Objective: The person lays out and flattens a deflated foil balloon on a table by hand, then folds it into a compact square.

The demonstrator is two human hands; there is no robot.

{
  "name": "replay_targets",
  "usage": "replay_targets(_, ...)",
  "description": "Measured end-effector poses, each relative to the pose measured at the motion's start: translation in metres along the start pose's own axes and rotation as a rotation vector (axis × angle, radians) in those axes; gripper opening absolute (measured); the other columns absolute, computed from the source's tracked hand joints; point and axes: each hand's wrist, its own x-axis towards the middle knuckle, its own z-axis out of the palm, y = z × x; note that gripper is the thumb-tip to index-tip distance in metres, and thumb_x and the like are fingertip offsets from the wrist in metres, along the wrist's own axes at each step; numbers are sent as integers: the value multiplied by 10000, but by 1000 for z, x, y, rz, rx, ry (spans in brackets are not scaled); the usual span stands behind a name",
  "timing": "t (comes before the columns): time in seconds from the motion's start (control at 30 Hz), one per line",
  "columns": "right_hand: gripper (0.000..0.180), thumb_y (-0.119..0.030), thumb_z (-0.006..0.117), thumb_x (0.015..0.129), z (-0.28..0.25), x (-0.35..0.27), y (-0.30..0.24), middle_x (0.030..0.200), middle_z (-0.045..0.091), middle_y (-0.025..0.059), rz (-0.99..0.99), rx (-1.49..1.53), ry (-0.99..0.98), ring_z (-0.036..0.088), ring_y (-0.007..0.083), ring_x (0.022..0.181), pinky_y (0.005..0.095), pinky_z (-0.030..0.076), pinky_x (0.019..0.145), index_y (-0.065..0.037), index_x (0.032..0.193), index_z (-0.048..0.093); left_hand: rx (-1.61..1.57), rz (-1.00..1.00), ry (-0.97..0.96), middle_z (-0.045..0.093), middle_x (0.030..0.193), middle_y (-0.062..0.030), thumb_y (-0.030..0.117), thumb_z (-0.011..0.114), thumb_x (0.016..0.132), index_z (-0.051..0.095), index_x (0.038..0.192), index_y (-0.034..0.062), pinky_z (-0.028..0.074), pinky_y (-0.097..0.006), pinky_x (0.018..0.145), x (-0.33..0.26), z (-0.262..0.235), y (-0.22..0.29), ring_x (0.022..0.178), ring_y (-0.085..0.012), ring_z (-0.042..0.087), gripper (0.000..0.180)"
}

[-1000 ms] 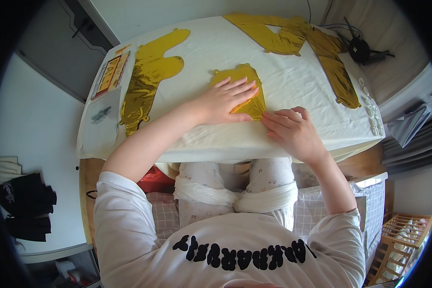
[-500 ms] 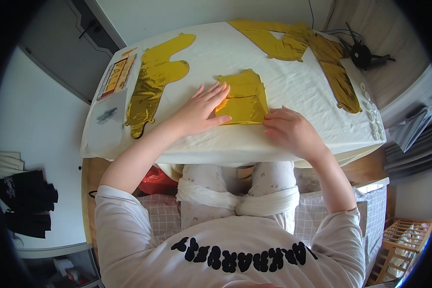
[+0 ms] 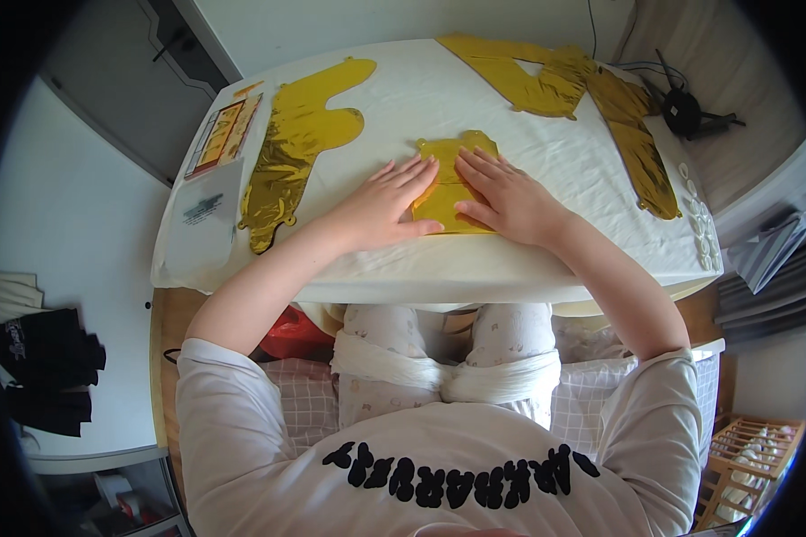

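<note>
A folded gold foil balloon [image 3: 452,194] lies flat near the front middle of the table, with small tabs along its far edge. My left hand [image 3: 392,204] rests on its left side, fingers stretched out and palm down. Across from it, my right hand [image 3: 509,199] lies flat over the balloon's right side, fingers extended. Neither hand grips anything; the foil shows in the gap between them, and the parts under my palms are hidden.
On the white-covered table [image 3: 403,98], another flat gold foil balloon [image 3: 300,134] lies at left, beside a printed package [image 3: 227,134] and a clear plastic bag [image 3: 201,215]. More gold foil [image 3: 546,80] spreads at far right, near a black device [image 3: 682,111] and several white rings [image 3: 703,228].
My right hand has moved from the balloon's right edge up and left onto its top, flattening out. The balloon looks narrower now. My left hand stays on the left side.
</note>
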Motion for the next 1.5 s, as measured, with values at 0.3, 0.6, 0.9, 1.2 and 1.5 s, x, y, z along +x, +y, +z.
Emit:
replay_targets(0.3,841,-596,456,1022,2,-1,0,1664,265,180,14,-52,-93,201,323,1559,445,147,1282,-8,1595,268,57,21,-85,170,1687,-211,560,626,952,125,1625,6,116,-474,1281,-5,-13,-7,1578,-289,149,1005)
replay_targets(0.6,936,-666,509,963,3,-1,-2,1664,267,177,13,-80,-87,199,316,1560,439,150,1283,-21,1598,272,90,92,74,176,1695,-175,506,614,976,180,1628,50,123,-509,1276,-15,-7,-2,1579,-277,153,906)
replay_targets(0.9,975,-693,534,933,2,0,-3,1664,269,172,25,-74,-80,201,336,1558,437,153,1284,-27,1598,279,131,254,-89,286,1665,-142,428,572,1011,318,1592,67,214,-525,1258,-52,-6,18,1549,-269,261,730)
replay_targets(1.2,993,-704,554,914,3,0,-1,1664,272,169,31,-67,-80,204,325,1558,434,162,1284,-26,1592,295,153,251,-70,247,1677,-156,427,582,1005,288,1601,57,179,-552,1261,-57,-4,21,1548,-266,265,760)
replay_targets(1.5,989,-721,513,924,3,1,-2,1666,270,162,46,-66,-82,202,301,1561,423,158,1287,-19,1588,303,74,58,133,565,1490,-89,416,586,1016,591,1423,94,228,-574,1238,-67,-19,-3,1432,-239,474,520)
